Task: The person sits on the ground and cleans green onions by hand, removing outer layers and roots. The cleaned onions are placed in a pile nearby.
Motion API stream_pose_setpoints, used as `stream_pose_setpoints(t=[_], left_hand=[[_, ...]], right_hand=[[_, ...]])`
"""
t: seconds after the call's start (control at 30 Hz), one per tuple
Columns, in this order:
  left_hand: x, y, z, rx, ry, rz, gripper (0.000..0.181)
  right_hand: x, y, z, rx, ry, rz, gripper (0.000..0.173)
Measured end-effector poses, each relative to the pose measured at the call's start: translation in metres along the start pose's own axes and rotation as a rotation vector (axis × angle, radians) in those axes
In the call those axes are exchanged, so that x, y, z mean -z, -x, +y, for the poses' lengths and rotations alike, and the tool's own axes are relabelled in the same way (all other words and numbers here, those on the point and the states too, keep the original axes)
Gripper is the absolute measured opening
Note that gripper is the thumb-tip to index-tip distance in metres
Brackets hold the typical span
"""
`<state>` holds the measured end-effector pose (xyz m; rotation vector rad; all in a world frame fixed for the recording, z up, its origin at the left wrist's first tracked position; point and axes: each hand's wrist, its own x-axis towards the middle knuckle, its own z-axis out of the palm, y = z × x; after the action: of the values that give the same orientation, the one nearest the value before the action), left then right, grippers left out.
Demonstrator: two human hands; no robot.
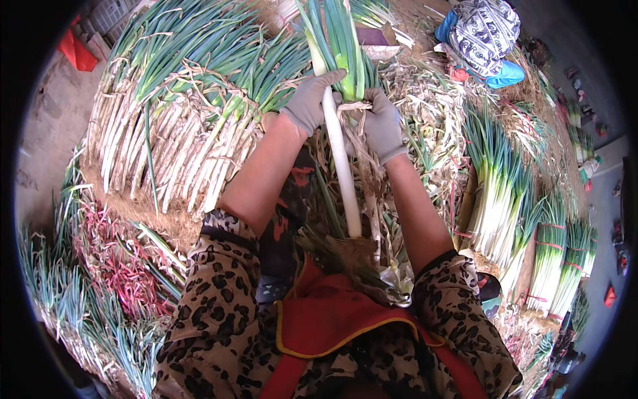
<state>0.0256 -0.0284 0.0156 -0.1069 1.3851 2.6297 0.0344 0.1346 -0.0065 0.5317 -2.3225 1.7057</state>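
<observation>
A long green onion with a smooth white stalk (343, 164) hangs roots down in front of my red apron. My left hand (311, 99), in a grey glove, is closed around its upper part, with the thumb across it. My right hand (384, 124), gloved too, pinches a dry, papery outer leaf (358, 105) at the base of broad green leaves (348, 60). Below that hand dangles a brown, soiled strip (370, 209). Whether this strip belongs to the same onion, I cannot tell. The fingertips of both hands are partly hidden.
Unpeeled green onions (159, 134) lie in a thick row at left. Cut red ties (132, 274) are scattered nearby. Peeled dry leaves (423, 109) heap up at right, beside clean white onions (493, 209) and tied bundles (547, 264). A person in a patterned cap (484, 37) crouches at upper right.
</observation>
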Motion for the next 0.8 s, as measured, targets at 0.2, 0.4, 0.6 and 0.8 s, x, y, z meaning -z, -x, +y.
stream_pose_setpoints(t=[0.2,0.4,0.6,0.8], left_hand=[[0.022,-0.008,0.013,-0.056,-0.014,0.13,0.027],[0.036,-0.003,0.035,-0.086,0.053,0.175,0.022],[0.017,0.006,0.025,-0.062,0.078,0.152,0.026],[0.019,-0.018,0.006,-0.051,0.152,-0.09,0.021]], right_hand=[[0.005,0.049,-0.038,-0.036,-0.02,0.001,0.023],[0.09,0.135,0.057,-0.415,0.14,-0.258,0.032],[0.092,0.087,0.023,-0.274,0.452,-0.378,0.029],[0.018,0.055,-0.004,-0.513,-0.726,-0.272,0.042]])
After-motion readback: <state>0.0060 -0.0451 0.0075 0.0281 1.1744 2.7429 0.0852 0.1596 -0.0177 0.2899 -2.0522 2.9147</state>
